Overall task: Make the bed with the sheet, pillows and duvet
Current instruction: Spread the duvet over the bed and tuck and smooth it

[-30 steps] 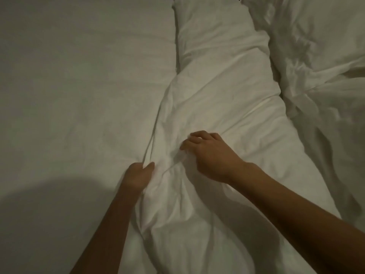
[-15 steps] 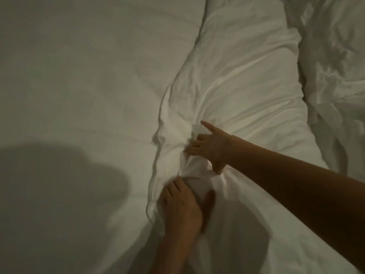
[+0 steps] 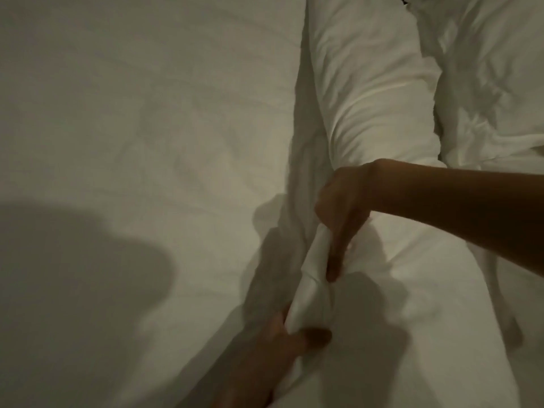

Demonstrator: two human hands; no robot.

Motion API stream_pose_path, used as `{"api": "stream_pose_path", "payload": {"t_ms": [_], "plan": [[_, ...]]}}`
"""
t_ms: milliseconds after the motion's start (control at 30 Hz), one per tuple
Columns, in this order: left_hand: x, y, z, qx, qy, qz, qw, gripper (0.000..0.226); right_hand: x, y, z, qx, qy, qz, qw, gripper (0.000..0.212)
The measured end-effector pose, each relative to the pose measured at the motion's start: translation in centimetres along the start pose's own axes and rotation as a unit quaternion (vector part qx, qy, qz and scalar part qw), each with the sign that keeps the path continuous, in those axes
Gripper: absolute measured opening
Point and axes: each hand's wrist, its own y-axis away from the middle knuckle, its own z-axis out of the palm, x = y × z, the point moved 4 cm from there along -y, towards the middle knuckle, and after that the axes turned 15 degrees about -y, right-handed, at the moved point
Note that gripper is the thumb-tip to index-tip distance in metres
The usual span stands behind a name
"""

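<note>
Bulky white fabric duvet (image 3: 374, 113) lies bunched lengthwise on flat white fitted sheet (image 3: 147, 113). Near edge gathered into raised, twisted ridge. Rumpled white bedding (image 3: 485, 83) lies right.

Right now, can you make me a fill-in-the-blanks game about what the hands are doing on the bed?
1. Both hands hold a bunched fold of the white ____.
2. The right hand grips the fold farther up than the ____ hand does.
3. The left hand grips the fold at its ____ end.
4. The flat sheet lies to the ____ of the duvet.

Missing words: duvet; left; lower; left
</note>
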Motion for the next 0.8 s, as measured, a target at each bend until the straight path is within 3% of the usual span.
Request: {"api": "stream_pose_path", "payload": {"t_ms": [67,167,200,267,300,367,433,500,667,733,800], "plan": [[-1.1,-0.1,-1.6,-0.003,-0.008,-0.036,0.999,0.052,-0.4,-0.8,0.3,-0.003,-0.044,0.001,0.999,0.077],[-0.9,-1.9,-4.6,-0.036,-0.21,-0.046,0.976,0.068,-1.4,-2.3,0.6,-0.001,-0.167,-0.013,0.986,0.076],[-0.3,-2.9,-5.6,-0.045,-0.274,-0.051,0.959,0.065,-1.2,-3.0,0.0,0.054,-0.204,-0.026,0.977,0.071],[1.9,-5.7,-7.3,-0.025,-0.304,-0.034,0.952,0.036,0.7,-4.3,-2.3,0.244,-0.175,-0.027,0.953,0.049],[3.6,-7.2,-7.7,-0.011,-0.278,-0.026,0.96,0.017,2.1,-4.9,-3.4,0.332,-0.122,0.007,0.935,0.039],[7.0,-11.0,-7.5,0.027,-0.171,0.012,0.985,0.006,4.8,-5.9,-4.4,0.388,-0.039,0.088,0.916,0.038],[10.2,-14.4,-7.0,0.081,-0.067,0.031,0.994,0.033,6.4,-7.4,-4.3,0.344,0.027,0.108,0.932,0.042],[12.1,-17.2,-6.6,0.11,-0.052,0.042,0.992,0.063,7.2,-8.6,-3.9,0.294,0.077,0.097,0.948,0.039],[13.0,-18.2,-4.5,0.047,-0.072,0.019,0.996,0.069,8.1,-8.3,-4.6,0.218,0.118,0.108,0.963,0.038],[12.8,-17.5,-4.1,0.034,-0.002,0.04,0.999,0.045,8.1,-7.6,-5.9,0.193,0.083,0.135,0.968,0.034],[12.5,-16.8,-4.0,0.015,0.086,0.046,0.995,0.037,7.6,-7.3,-7.6,0.163,0.058,0.163,0.971,0.028]]}}
